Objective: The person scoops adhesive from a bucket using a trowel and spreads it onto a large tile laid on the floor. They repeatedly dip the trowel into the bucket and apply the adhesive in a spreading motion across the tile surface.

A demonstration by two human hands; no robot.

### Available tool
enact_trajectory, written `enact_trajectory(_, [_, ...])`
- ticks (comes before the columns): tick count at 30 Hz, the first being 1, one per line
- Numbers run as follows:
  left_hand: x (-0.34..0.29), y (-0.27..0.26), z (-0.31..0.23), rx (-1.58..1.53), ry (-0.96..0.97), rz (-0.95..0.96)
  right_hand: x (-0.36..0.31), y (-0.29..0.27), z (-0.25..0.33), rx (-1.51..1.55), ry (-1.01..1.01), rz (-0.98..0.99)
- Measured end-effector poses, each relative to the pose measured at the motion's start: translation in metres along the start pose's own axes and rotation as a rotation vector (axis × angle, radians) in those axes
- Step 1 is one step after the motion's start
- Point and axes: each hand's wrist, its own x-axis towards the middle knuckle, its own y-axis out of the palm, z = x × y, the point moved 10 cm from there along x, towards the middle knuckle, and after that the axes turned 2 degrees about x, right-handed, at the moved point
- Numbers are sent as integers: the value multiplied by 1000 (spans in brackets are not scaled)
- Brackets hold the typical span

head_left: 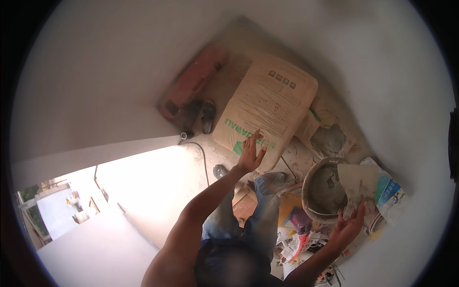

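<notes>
My left hand (250, 155) is open, fingers spread, above the lower part of a large brown paper sack (267, 95) lying on the floor. Whether it touches the sack I cannot tell. At the right, my right hand (348, 228) has its fingers bent at the lower edge of a flat beige piece (359, 179), smeared with grey there. It appears to grip that piece, which overlaps the rim of a round bucket (311, 210). Wet grey mortar (324, 190) lies in the bucket. A torn sack (329, 138) with grey material in its opening lies just beyond.
A red tool case (189, 88) and dark sandals (208, 117) lie along the wall at the far left. A black cable (204, 162) crosses the floor near my feet. Litter and wrappers (296, 244) lie by my right leg. White walls (392, 95) close in on the right.
</notes>
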Motion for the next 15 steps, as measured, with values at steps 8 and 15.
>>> enact_trajectory(8, [-551,-261,216,177,-1364,-270,-123,73,60,-96,60,482])
enact_trajectory(15, [-759,-272,244,-473,-1548,-1499,-294,184,49,-102,-48,1030])
